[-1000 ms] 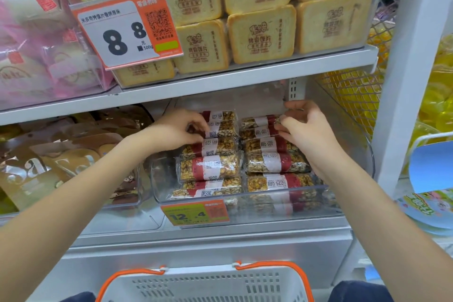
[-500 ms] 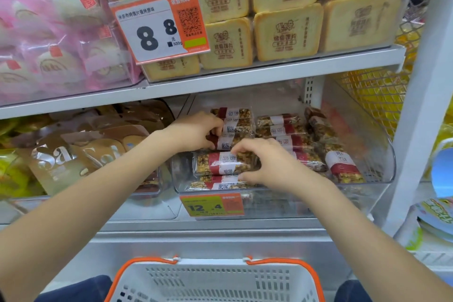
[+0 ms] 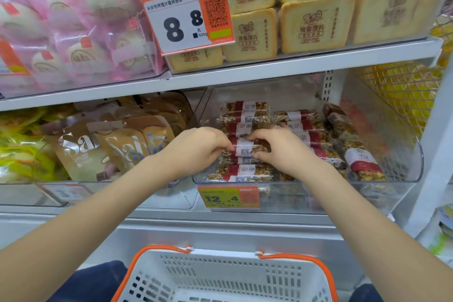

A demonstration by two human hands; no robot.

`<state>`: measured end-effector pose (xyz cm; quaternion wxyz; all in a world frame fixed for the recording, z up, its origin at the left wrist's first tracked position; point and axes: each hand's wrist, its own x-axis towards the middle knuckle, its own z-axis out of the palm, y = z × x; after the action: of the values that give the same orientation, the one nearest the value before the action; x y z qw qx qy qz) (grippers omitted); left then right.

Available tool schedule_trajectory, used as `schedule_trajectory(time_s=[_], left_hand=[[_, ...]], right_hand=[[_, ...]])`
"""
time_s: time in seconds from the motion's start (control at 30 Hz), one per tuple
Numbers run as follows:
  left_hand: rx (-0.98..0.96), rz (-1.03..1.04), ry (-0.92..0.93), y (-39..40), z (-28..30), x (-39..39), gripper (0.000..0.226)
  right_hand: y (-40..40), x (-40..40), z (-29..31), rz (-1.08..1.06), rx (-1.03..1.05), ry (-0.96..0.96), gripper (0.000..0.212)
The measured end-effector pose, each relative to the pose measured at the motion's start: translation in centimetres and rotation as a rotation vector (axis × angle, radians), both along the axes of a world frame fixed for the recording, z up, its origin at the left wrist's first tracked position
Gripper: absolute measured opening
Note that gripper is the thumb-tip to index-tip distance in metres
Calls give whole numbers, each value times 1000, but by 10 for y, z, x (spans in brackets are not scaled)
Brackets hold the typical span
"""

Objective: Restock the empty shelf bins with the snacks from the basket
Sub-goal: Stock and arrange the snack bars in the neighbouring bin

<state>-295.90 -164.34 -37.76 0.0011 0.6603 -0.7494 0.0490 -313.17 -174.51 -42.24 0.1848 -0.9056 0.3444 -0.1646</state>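
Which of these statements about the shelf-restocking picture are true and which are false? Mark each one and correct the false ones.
1. Both hands hold the same nut bar in the clear bin. True: the left hand and right hand pinch its two ends.
2. The price tag on that bin reads 8.8. False: that price tag reads 12.4; the 8.8 tag hangs on the shelf above.
3. The white basket has orange handles. True.
4. The toast-shaped packs sit below the nut bars. False: the toast-shaped packs are on the shelf above.
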Motion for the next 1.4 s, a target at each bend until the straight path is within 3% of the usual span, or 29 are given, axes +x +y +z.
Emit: schedule_trajectory(time_s=[0.13,0.2,0.27,0.47,0.53,0.67,0.9,1.07,1.23,1.4], left_hand=[[-5,-23,63,6,-1,-1,25],[53,-25,113,9,2,-2,19],[139,-22,124,9,7,-4,17],[441,-9,-94,4,20,-10,26],[495,-21,-179,2,23,-13,28],[587,1,-179,0,30,-17,31],[624,-9,-117,-1,32,-12,34],[725,27,-103,-3,34,-18,20],[743,90,-24,-2,39,-15,13],[766,128,-7,0,37,-19,39]], right_hand=[[3,-9,10,25,-52,-16,43],[6,-13,18,98,69,-49,24],[13,-14,19,170,227,53,17],[20,-10,16,183,396,210,24],[21,-11,21,182,441,260,36],[26,-14,21,196,422,298,46],[31,-21,24,245,572,61,35],[32,-19,17,224,562,23,27],[34,-16,15,174,386,211,50],[39,-17,15,181,386,341,53]])
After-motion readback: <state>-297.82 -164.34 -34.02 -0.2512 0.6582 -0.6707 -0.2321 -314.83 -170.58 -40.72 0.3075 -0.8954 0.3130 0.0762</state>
